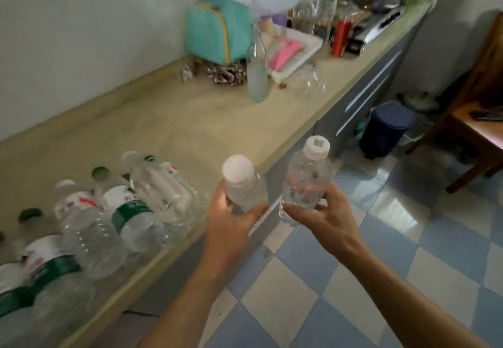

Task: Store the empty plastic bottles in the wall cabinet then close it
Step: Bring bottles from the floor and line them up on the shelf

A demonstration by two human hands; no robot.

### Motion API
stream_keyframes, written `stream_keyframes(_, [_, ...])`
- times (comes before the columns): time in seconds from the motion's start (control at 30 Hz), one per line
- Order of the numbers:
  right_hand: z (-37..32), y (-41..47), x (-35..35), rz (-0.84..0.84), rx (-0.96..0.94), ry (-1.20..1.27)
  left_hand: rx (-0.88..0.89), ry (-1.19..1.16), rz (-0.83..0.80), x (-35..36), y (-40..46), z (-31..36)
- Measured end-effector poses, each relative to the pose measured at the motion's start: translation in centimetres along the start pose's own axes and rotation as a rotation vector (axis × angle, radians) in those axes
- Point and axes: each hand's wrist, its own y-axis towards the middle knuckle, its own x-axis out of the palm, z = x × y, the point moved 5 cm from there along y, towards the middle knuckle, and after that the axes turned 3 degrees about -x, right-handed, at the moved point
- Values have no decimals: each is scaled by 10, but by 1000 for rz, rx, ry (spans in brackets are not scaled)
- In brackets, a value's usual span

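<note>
Both hands raised, left hand (231,219) gripping, right hand (321,217) gripping

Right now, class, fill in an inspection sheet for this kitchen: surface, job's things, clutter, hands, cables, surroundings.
Surface: long beige countertop along a white wall.
Job's things: clear plastic bottles lying in a row at the near end; wall cabinet not in view.
Clutter: teal zip lunch bag, tall clear glass bottle, white tray.
Hands: left hand grips a frosted white-capped bottle; right hand grips a clear white-capped bottle.
Cables: nothing seen.
Surroundings: checkered floor, dark blue bin, wooden chair.
</note>
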Motion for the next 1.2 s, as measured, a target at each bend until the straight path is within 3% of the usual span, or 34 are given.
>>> stream_keyframes(0.23, [-215,25,38,-77,-287,142,280,-77,105,-115,-5,192])
stream_keyframes(0.53, [-424,-15,160,-142,-543,237,528,38,295,-307,-68,360])
stream_keyframes(0.83, [-588,-83,285,-314,-660,428,677,236,518,-475,-159,474])
stream_keyframes(1.2, [-733,-88,368,-444,-779,529,718,286,806,-599,-192,559])
